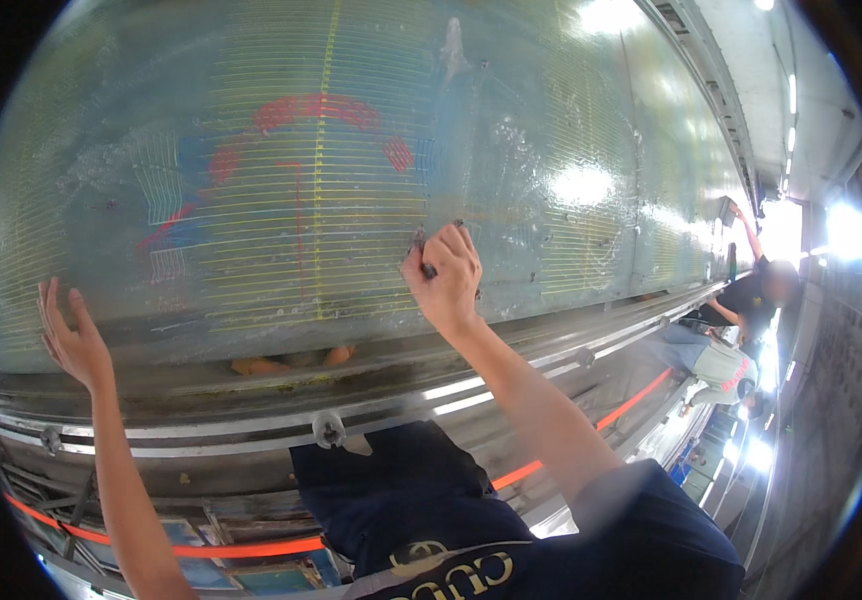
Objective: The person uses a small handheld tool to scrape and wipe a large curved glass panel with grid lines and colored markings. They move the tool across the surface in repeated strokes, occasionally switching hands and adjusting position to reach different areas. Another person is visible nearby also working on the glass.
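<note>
Before me lies a long, glossy greenish table surface [371,247], marked with fine yellow lines and a yellow scale. A red arc [318,109] of colour and bluish patches show on it. My right hand [446,274] is curled into a fist at the surface, right of the yellow lines. Small dark bits show at its thumb and edges; it seems closed around a small dark thing [429,271], mostly hidden by the fingers. At the far left, my left hand [75,330] has its fingers apart over the near part of the surface and holds nothing.
A metal rail [393,420] with round knobs [328,431] runs along the near edge, close to my body. Below it are an orange strip [251,550] and stacked frames [273,579]. Farther along at right, one person [757,292] reaches over the table; another [723,367] is nearby.
</note>
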A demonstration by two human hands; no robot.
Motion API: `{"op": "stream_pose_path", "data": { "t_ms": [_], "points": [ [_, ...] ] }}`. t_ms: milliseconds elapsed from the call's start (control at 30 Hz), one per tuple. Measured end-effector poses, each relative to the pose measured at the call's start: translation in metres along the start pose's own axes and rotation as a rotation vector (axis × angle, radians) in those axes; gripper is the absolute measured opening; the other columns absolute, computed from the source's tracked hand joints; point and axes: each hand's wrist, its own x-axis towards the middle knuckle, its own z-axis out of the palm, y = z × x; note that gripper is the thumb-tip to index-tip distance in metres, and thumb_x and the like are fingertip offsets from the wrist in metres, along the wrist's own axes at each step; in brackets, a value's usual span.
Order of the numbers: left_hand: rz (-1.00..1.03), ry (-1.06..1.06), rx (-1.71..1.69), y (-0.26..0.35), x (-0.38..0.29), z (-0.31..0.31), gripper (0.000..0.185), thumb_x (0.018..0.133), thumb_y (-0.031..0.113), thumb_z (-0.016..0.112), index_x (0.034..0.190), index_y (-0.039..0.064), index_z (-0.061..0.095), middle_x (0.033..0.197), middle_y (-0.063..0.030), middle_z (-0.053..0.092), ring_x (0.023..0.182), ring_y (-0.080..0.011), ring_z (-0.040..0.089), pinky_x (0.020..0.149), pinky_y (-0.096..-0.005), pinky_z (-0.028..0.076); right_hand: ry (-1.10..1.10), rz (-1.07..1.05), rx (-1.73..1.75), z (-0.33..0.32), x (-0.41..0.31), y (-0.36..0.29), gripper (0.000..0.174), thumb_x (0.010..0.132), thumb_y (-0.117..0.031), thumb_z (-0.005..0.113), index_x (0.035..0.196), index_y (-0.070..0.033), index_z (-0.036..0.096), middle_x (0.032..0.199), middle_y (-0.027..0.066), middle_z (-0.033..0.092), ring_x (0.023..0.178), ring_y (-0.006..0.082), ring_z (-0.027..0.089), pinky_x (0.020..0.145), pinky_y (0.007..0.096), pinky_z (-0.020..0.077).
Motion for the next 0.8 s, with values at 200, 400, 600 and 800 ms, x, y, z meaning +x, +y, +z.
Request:
{"op": "stream_pose_path", "data": {
  "t_ms": [200,400,600,800],
  "points": [
    [0.023,-0.012,-0.024,-0.025,0.002,0.006,0.049,0.111,0.053,0.051,0.153,0.029,0.058,0.166,0.0008,0.049,0.157,-0.0274,0.041,0.128,-0.0626,0.02,-0.123,0.254,-0.139,0.074,0.161,0.062,0.026,0.089,-0.029,0.073,0.074,-0.01,0.066,0.09,0.0138,0.067,0.089,0.0386,0.065,0.075,0.0538,0.05],
    [-0.269,-0.04,0.188,-0.088,0.036,0.009,0.069,0.106,0.073,0.041,0.162,0.034,0.048,0.173,0.0011,0.039,0.161,-0.0277,0.031,0.126,-0.0684,0.014,0.052,0.116,-0.098,0.058,0.126,0.046,0.021,0.086,-0.025,0.074,0.083,-0.009,0.061,0.091,0.0102,0.066,0.094,0.0354,0.065,0.077,0.049,0.0507],
    [-0.21,0.073,0.1,-0.171,0.06,0.03,0.074,0.104,0.077,0.039,0.164,0.035,0.044,0.174,-0.0029,0.035,0.162,-0.0331,0.025,0.13,-0.0591,0.023,-0.077,0.122,-0.251,0.02,0.044,0.024,0.027,0.086,-0.016,0.071,0.069,-0.01,0.051,0.078,0.0088,0.064,0.078,0.0307,0.063,0.071,0.0467,0.0502],
    [-0.181,0.101,0.049,-0.187,0.063,0.031,0.074,0.103,0.078,0.04,0.164,0.036,0.044,0.174,-0.0016,0.035,0.163,-0.0339,0.024,0.13,-0.0554,0.026,-0.12,0.399,-0.358,0.065,0.206,0.078,0.025,0.091,-0.029,0.069,0.08,-0.006,0.064,0.083,0.0122,0.069,0.081,0.0373,0.068,0.069,0.0508,0.0503]
  ]
}}
